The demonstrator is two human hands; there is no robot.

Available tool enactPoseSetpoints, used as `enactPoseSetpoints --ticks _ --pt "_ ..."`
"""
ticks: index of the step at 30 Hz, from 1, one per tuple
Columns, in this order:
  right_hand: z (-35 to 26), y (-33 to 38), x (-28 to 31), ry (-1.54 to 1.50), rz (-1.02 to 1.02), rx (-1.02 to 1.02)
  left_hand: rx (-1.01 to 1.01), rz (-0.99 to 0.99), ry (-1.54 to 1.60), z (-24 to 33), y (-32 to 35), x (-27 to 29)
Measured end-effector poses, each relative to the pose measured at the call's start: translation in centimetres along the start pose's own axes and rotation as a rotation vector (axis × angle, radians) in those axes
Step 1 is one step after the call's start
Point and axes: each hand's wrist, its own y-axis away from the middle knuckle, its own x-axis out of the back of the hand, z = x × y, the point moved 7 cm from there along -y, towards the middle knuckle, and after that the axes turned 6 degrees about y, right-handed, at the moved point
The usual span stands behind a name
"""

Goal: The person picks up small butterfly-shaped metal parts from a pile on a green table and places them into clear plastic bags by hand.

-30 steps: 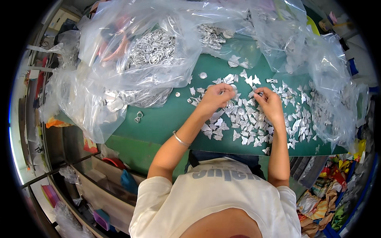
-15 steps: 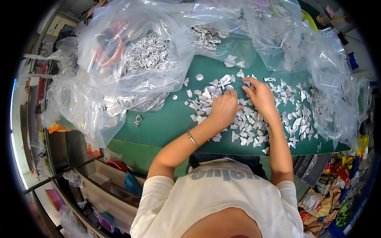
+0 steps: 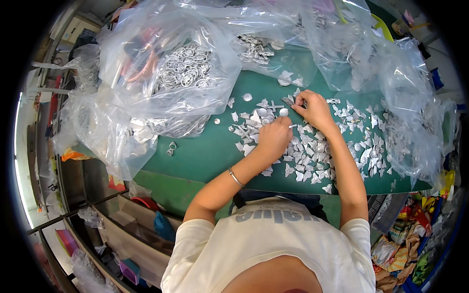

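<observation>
Both hands (image 3: 317, 110) moved up among flat silvery pieces (image 3: 312, 151).

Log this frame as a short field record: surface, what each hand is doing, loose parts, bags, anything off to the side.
surface: green table top
left hand: resting on the scattered silver pieces, fingers curled; grip cannot be told
right hand: pinching a small silver piece at the far edge of the scatter
wrist: thin bracelet on the left forearm
bags: clear plastic bag of silver rings to the left, another clear plastic bag to the right
stray item: small metal ring lying alone on the green
</observation>
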Motion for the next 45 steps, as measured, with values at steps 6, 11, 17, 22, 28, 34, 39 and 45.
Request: enactPoseSetpoints --ticks 6,11,17,22,28,34,39,45 --pt "2.6 2.4 0.1 -0.854 -0.197 -0.333 0.351 -0.237 1.405 -1.9 0.9 0.5" --pt "0.8 4.6 -0.4 -1.107 -0.281 -0.427 0.606 -0.198 1.659 -2.4 3.6 0.6" --pt "-0.8 5.3 -0.4 -0.948 -0.254 -0.415 0.640 -0.103 1.644 -2.9 4.8 1.4" --pt "-2.1 6.0 -0.1 -0.869 -0.229 -0.332 0.501 -0.011 1.116 -3.1 5.1 2.8" --pt "-3.7 6.0 0.3 -0.763 -0.194 -0.126 0.557 -0.023 1.492 -3.0 5.9 3.4" --pt "-6.7 6.0 2.0 -0.617 -0.217 -0.094 0.583 -0.009 1.327 -1.9 7.0 5.2" --pt "-8.1 5.9 2.3 -0.743 -0.114 0.003 0.527 0.048 1.341 -1.7 7.8 6.2" --pt "-6.7 6.5 1.7 -0.766 -0.147 -0.066 0.523 0.188 1.428 -3.2 9.5 7.1"
